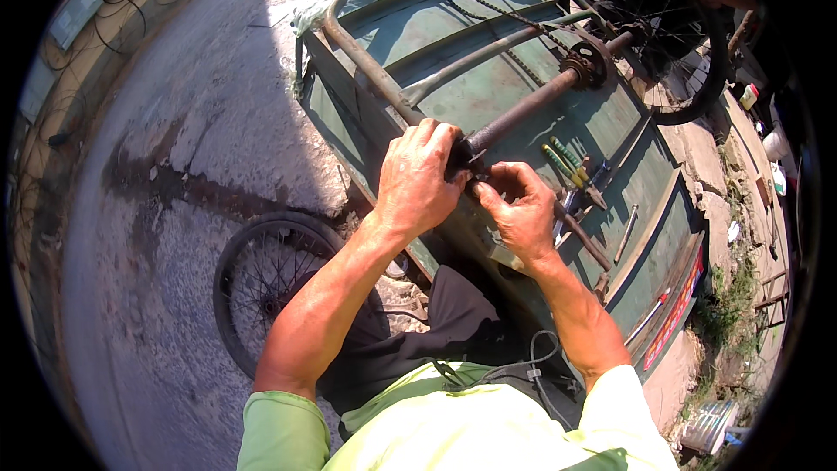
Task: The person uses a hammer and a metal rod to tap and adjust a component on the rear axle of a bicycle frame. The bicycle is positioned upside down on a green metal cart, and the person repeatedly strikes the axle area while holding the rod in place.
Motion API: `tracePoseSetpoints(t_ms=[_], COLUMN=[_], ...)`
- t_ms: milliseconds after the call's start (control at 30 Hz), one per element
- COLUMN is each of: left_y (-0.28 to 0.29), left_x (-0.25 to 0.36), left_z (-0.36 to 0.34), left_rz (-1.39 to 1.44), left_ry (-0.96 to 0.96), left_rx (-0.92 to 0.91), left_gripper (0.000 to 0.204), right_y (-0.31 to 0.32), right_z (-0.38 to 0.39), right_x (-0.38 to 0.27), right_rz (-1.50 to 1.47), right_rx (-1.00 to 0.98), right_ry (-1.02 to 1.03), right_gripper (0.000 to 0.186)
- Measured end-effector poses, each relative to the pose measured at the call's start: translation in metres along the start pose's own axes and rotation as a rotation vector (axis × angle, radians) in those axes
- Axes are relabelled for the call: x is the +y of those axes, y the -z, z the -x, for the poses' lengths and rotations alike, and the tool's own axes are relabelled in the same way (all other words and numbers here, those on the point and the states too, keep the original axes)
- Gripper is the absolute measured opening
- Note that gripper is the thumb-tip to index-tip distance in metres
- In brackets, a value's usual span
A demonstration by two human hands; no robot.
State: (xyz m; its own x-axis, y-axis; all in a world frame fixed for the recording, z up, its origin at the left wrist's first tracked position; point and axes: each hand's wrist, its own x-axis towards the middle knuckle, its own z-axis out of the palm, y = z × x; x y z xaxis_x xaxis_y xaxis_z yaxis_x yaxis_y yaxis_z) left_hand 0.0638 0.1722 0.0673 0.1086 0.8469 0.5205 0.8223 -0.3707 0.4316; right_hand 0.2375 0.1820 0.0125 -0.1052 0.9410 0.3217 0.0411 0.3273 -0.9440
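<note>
Axle (pixel 523 112) — partly behind hands (pixel 418 176), pliers (pixel 579 178) and wheel (pixel 272 306) nearby

Wide fisheye view from the head, steeply downward.

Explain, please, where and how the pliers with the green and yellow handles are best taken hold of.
Likely by both handles of the green-and-yellow-handled pliers, coming from above. They lie on the green metal panel, handles slightly apart and pointing to the picture's upper left, jaws to the lower right, so a palm could close across both grips, clear of the jaws.
</note>
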Motion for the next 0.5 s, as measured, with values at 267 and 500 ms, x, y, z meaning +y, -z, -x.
tracePoseSetpoints(t_ms=[267, 500], left_y=[-0.0009, -0.0011], left_x=[-0.0006, -0.0020], left_z=[0.0006, -0.0001], left_rz=[0.029, 0.037], left_ry=[0.026, 0.027], left_rx=[0.003, 0.006], left_gripper=[0.045, 0.041], right_y=[-0.0073, -0.0097], right_z=[-0.0006, 0.0016], right_x=[-0.0032, -0.0032], right_rz=[0.070, 0.194], right_rx=[0.094, 0.138], right_ry=[0.130, 0.163], right_gripper=[0.022, 0.024])
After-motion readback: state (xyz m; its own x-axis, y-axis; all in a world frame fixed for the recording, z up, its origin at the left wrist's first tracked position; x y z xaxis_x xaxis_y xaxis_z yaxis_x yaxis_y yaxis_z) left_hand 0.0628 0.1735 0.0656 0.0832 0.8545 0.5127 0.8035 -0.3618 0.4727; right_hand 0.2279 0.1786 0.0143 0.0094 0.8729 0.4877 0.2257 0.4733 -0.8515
